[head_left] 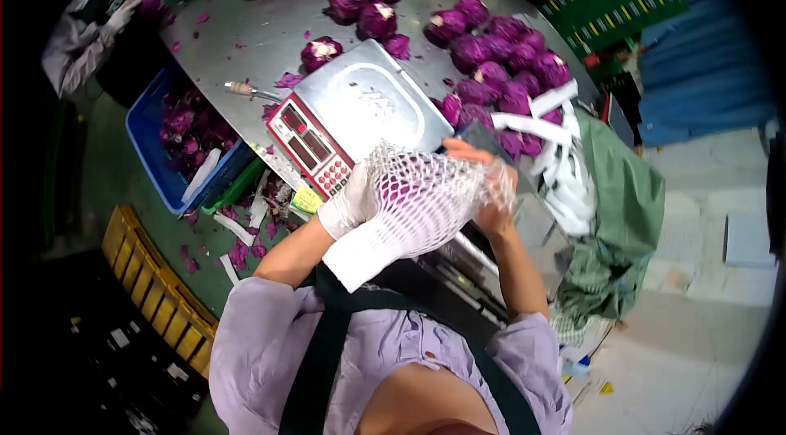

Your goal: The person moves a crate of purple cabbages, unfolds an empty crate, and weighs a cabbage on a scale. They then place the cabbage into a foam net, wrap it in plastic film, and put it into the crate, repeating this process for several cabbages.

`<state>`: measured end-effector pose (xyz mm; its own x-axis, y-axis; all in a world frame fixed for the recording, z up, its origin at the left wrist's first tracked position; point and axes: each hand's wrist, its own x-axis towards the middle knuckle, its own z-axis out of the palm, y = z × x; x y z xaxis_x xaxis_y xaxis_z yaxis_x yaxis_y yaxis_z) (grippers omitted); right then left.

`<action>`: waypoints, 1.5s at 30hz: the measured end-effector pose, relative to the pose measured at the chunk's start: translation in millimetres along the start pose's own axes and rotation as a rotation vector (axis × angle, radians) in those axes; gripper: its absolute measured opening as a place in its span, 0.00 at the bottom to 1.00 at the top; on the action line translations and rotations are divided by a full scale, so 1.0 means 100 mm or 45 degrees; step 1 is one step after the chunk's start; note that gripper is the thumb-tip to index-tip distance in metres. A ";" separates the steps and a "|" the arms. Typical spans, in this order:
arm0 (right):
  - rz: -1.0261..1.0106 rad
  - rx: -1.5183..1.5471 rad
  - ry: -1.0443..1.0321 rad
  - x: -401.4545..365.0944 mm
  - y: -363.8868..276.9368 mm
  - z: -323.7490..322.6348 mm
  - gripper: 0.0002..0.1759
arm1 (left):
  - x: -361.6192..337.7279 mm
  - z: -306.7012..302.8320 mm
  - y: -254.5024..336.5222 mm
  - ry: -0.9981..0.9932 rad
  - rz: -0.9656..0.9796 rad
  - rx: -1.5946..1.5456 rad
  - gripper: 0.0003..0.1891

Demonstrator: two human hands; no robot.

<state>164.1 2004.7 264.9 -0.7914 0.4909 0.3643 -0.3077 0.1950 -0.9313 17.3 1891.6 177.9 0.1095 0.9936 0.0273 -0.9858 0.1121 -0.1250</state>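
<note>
A white foam mesh sleeve [438, 207] is stretched between my two hands, in front of the scale. Through its holes shows a purple cabbage [397, 192], largely covered by the netting. My left hand [350, 201], in a white glove, is closed against the cabbage and the sleeve's left side; most of its fingers are hidden. The sleeve's right end is gripped by my bare right hand [494, 193], its fingers partly covered by the mesh. Just beyond them lies the scale's steel pan [368, 99], beside a red control panel [311, 147].
Several purple cabbages [512, 58] are heaped at right on the steel table [221, 33]. White foam sleeves [569, 189] lie by a green sack [618, 206]. A blue crate [155, 160] holds leaf scraps at left, near a yellow pallet [155, 287]. Another person's gloved hand [123, 13] shows upper left.
</note>
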 end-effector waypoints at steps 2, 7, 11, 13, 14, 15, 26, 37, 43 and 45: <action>0.371 0.410 0.379 -0.09 -0.08 -0.02 0.18 | -0.05 0.04 -0.20 -0.057 -0.105 -0.097 0.30; 1.124 0.561 0.894 -0.47 0.33 -0.21 0.08 | -0.10 0.09 -0.42 0.413 -0.166 0.222 0.29; 0.761 -0.171 0.738 -1.01 0.05 -0.52 0.24 | 0.20 0.09 -0.52 0.385 0.246 0.329 0.27; 0.444 0.209 0.583 -1.15 -0.34 -0.67 0.37 | 0.45 0.30 -0.61 0.408 0.408 0.534 0.24; 0.348 0.221 0.446 -1.18 -0.53 -0.66 0.42 | 0.61 0.39 -0.70 0.517 0.518 0.623 0.19; 0.400 0.099 0.398 -1.25 -0.57 -0.74 0.44 | 0.81 0.37 -0.81 0.627 0.703 0.831 0.17; 0.752 -0.378 0.709 -2.08 0.06 -1.70 0.34 | 1.35 0.08 -1.47 0.063 0.058 1.677 0.20; -0.214 -1.976 -0.689 -2.56 -0.23 -1.14 0.14 | 0.57 0.08 -0.89 -1.663 -0.017 3.682 0.21; 0.422 -1.605 -0.134 -2.87 -0.42 -0.91 0.09 | 0.33 -0.13 -0.59 -0.978 -0.193 3.109 0.04; 0.486 -1.263 0.098 -2.99 -0.86 -0.70 0.09 | 0.00 0.56 -0.75 -0.150 -0.901 2.612 0.06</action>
<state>464.2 1900.6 236.2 -0.6985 0.7110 0.0807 0.5488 0.6046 -0.5773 83.8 1882.2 242.9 0.4896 0.7909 -0.3670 0.4723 0.1132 0.8741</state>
